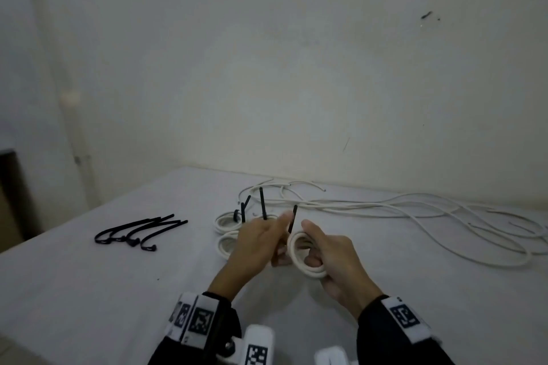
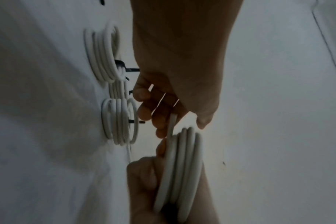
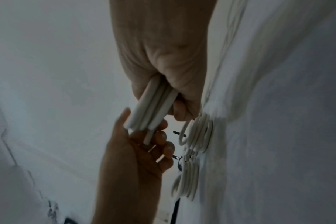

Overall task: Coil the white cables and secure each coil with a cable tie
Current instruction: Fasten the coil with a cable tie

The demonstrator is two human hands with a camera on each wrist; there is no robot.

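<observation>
My right hand grips a small white cable coil just above the table. In the right wrist view, the right hand clamps the coil's strands. My left hand is up against the coil on its left. Its fingers curl round the coil's loose cable end. A black cable tie stands up between my two thumbs. Whether the left hand also pinches it is hidden. The coil is also in the left wrist view.
Two tied coils lie just beyond my left hand, their black tie tails sticking up. Several spare black ties lie at the left. Loose white cables spread across the table's right and back, near the wall.
</observation>
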